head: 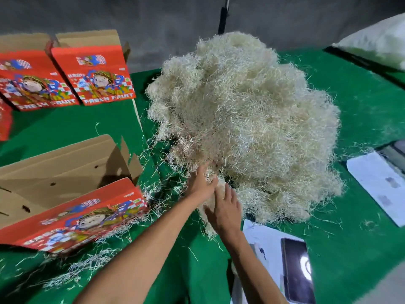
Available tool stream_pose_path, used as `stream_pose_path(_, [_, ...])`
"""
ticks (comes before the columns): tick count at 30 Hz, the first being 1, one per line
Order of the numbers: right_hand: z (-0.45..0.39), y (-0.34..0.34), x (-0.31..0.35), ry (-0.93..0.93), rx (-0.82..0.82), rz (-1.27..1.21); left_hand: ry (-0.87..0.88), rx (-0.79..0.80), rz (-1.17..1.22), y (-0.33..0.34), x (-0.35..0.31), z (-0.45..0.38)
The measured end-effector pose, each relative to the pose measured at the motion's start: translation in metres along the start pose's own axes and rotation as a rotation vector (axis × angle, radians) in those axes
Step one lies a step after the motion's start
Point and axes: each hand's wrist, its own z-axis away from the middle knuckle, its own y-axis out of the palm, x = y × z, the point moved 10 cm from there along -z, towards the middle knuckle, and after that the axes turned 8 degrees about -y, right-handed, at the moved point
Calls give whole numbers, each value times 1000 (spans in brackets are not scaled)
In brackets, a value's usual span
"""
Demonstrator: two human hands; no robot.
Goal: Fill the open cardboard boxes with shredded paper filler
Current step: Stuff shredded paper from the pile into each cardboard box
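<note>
A big heap of shredded paper filler (243, 119) sits on the green surface (361, 102). Both hands reach into its near edge: the left hand (200, 183) pushes in with fingers buried, its grip hidden so I cannot tell; the right hand (225, 210) lies flat, fingers straight and apart. An open cardboard box (65, 183) stands to the left, near the heap, two more boxes (65, 73) behind it

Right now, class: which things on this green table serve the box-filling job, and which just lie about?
Job: shredded paper pile; near open box; two far boxes; left hand and right hand at the pile.

Lying about: white papers; dark tablet; white sack.
</note>
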Motion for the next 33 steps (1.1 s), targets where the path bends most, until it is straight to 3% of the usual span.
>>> stream_pose_path(3, [0, 23, -35, 184, -18, -210, -83, 2, -15, 24, 33, 4])
stream_pose_path(5, [4, 28, -42, 248, -144, -447, -91, 40, 44, 45, 51, 10])
stream_pose_path(8, [14, 36, -44, 353, -289, -789, -326, 165, 210, 71, 88, 29])
stream_pose_path(10, [21, 55, -41, 463, -255, -1035, -431, 221, 328, 77, 100, 40])
stream_pose_path(13, [25, 75, -30, 592, -204, -1362, -524, 166, 409, 58, 110, 48])
stream_pose_path(16, [14, 54, 4, 473, -208, -1466, -481, 90, 458, 28, 110, 52])
stream_pose_path(18, [5, 28, 31, 350, -233, -1394, -412, 33, 498, -1, 99, 58])
stream_pose_path(23, [-3, -62, 95, 167, -446, -1304, -60, -165, 476, -105, 41, 82])
stream_pose_path(25, [-2, -101, 129, 109, -516, -1307, 1, -222, 439, -147, 22, 97])
stream_pose_path(28, [-3, -149, 190, -12, -530, -1305, -146, -162, 595, -193, 15, 120])
stream_pose_path(33, [3, -184, 296, -210, -412, -1302, -80, -19, 921, -279, 1, 163])
